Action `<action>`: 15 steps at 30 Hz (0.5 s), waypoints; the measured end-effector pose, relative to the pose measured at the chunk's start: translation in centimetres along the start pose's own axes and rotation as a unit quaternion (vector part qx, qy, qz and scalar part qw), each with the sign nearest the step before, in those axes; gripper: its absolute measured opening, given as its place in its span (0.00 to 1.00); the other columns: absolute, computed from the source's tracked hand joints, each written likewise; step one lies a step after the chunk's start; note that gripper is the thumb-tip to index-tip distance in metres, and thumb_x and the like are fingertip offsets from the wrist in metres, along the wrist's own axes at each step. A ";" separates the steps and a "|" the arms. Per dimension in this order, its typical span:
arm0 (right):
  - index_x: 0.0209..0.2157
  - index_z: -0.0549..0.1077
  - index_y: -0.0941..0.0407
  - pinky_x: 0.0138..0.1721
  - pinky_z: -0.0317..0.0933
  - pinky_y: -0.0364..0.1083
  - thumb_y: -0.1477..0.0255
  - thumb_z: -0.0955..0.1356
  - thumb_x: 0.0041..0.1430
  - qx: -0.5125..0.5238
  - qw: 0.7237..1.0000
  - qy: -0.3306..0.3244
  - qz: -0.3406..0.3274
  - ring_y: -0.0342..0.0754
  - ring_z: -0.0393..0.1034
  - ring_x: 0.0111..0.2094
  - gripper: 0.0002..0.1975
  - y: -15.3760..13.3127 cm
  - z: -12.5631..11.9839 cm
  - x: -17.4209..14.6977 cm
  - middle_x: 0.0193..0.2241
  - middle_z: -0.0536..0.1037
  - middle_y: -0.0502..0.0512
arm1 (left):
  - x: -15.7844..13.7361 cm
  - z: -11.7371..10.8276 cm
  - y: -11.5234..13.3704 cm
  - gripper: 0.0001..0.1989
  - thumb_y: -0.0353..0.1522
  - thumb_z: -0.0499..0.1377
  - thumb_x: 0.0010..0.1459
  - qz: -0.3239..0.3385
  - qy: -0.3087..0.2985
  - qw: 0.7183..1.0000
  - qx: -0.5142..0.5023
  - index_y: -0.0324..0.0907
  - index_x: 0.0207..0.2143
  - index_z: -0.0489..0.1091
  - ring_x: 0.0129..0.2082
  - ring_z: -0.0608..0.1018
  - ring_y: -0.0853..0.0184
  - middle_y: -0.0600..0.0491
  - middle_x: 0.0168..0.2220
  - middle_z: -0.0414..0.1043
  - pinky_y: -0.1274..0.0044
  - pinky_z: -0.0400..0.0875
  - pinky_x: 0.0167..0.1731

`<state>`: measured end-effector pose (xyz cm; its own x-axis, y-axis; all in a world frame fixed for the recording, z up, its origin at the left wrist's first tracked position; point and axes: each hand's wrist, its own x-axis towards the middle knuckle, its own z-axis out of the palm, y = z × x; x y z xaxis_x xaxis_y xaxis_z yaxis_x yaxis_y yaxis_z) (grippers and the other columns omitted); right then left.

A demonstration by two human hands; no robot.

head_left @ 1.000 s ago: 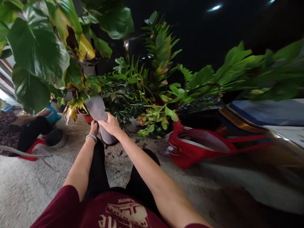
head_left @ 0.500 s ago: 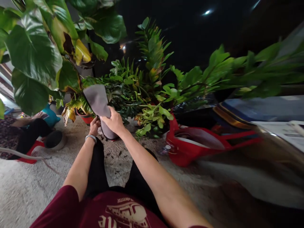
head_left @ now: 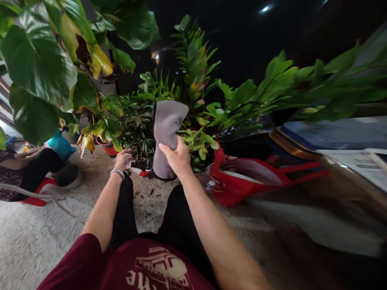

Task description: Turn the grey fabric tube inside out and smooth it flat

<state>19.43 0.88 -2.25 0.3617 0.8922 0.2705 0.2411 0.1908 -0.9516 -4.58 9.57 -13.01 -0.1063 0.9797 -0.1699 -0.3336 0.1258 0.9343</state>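
Note:
My right hand (head_left: pixel 177 159) is closed around the middle of a tall, limp grey fabric piece (head_left: pixel 168 121) with a dark edge, bent at its upper part. It stands roughly upright in front of the plants, its lower end just above or at the floor. To the left, my left hand (head_left: pixel 122 160), with a grey band at the wrist, is beside a flat red-and-white packet (head_left: pixel 141 172). Its fingers appear bent over the packet's white end; the exact grip is partly hidden.
Leafy potted plants (head_left: pixel 193 76) crowd the front, with large leaves (head_left: pixel 39 64) at upper left. A red bag (head_left: pixel 232 189) stands at right near stacked items (head_left: pixel 329 137). At left, a seated person (head_left: pixel 33 169) is near a dark round pot (head_left: pixel 69 176).
The grey fabric piece has moved right with my right hand, away from my left hand, and stands more upright. The red-and-white packet now shows beside my left hand.

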 end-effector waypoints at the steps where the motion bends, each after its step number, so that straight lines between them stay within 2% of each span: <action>1: 0.50 0.76 0.56 0.49 0.69 0.55 0.59 0.73 0.48 0.003 1.000 -0.015 0.020 0.59 0.77 0.45 0.28 1.1 0.7 -0.5 0.44 0.83 0.62 | -0.2 0.2 0.0 0.13 0.26 0.65 0.35 0.001 -0.005 1.000 -0.005 0.40 0.29 0.70 0.34 0.75 0.69 0.52 0.37 0.77 0.74 0.76 0.38; 3: 0.50 0.76 0.56 0.48 0.70 0.54 0.59 0.72 0.47 0.013 0.995 -0.060 0.073 0.59 0.78 0.44 0.28 3.5 1.5 -3.2 0.42 0.84 0.60 | -0.4 0.3 -0.1 0.13 0.26 0.66 0.35 -0.002 -0.021 1.000 -0.010 0.40 0.27 0.69 0.33 0.74 0.70 0.53 0.35 0.75 0.73 0.76 0.39; 5: 0.48 0.76 0.56 0.47 0.70 0.54 0.59 0.72 0.46 0.014 0.987 -0.094 0.129 0.59 0.78 0.43 0.27 5.0 1.3 -7.1 0.40 0.84 0.58 | -0.4 0.3 -0.2 0.14 0.27 0.67 0.35 -0.005 -0.046 0.999 -0.011 0.40 0.28 0.71 0.34 0.76 0.68 0.53 0.36 0.75 0.72 0.77 0.39; 8: 0.45 0.77 0.55 0.48 0.70 0.55 0.58 0.73 0.46 0.028 0.980 -0.127 0.152 0.60 0.78 0.43 0.25 3.8 -0.7 -10.7 0.40 0.84 0.58 | -0.1 0.1 -0.2 0.17 0.28 0.68 0.37 -0.016 -0.087 0.996 -0.005 0.40 0.34 0.75 0.38 0.78 0.65 0.50 0.40 0.76 0.72 0.75 0.38; 10: 0.47 0.77 0.55 0.49 0.70 0.55 0.57 0.73 0.48 0.049 0.987 -0.110 0.108 0.59 0.78 0.44 0.25 1.0 -1.9 -9.9 0.43 0.84 0.59 | 0.2 0.1 -0.1 0.19 0.28 0.68 0.37 -0.023 -0.099 0.995 0.000 0.39 0.37 0.76 0.38 0.78 0.64 0.49 0.40 0.77 0.73 0.74 0.37; 12: 0.50 0.75 0.55 0.51 0.69 0.55 0.57 0.73 0.50 0.059 0.996 -0.050 0.040 0.59 0.77 0.47 0.28 -1.8 -2.3 -7.0 0.47 0.82 0.60 | 0.4 0.2 -0.1 0.20 0.28 0.67 0.37 -0.026 -0.100 0.995 -0.001 0.39 0.38 0.76 0.38 0.79 0.64 0.50 0.38 0.76 0.73 0.74 0.37; 14: 0.54 0.73 0.56 0.54 0.67 0.56 0.59 0.74 0.49 0.053 0.998 0.015 -0.012 0.59 0.75 0.51 0.30 -3.2 -1.7 -3.4 0.51 0.80 0.63 | 0.4 0.4 -0.1 0.20 0.28 0.67 0.37 -0.030 -0.095 0.995 -0.002 0.40 0.38 0.75 0.36 0.78 0.64 0.51 0.36 0.76 0.73 0.74 0.37; 15: 0.53 0.73 0.56 0.55 0.66 0.56 0.60 0.74 0.48 0.051 0.998 0.027 -0.018 0.60 0.74 0.52 0.30 -3.1 -1.0 -2.0 0.51 0.80 0.64 | 0.3 0.5 -0.1 0.20 0.27 0.67 0.36 -0.032 -0.093 0.995 -0.002 0.40 0.38 0.75 0.35 0.78 0.65 0.52 0.35 0.76 0.73 0.74 0.37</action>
<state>18.85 -1.89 0.28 0.4031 0.8609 0.3104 0.1626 0.2664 -0.9500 -4.13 9.92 -12.96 0.0913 0.9815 -0.1680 -0.3371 0.1892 0.9223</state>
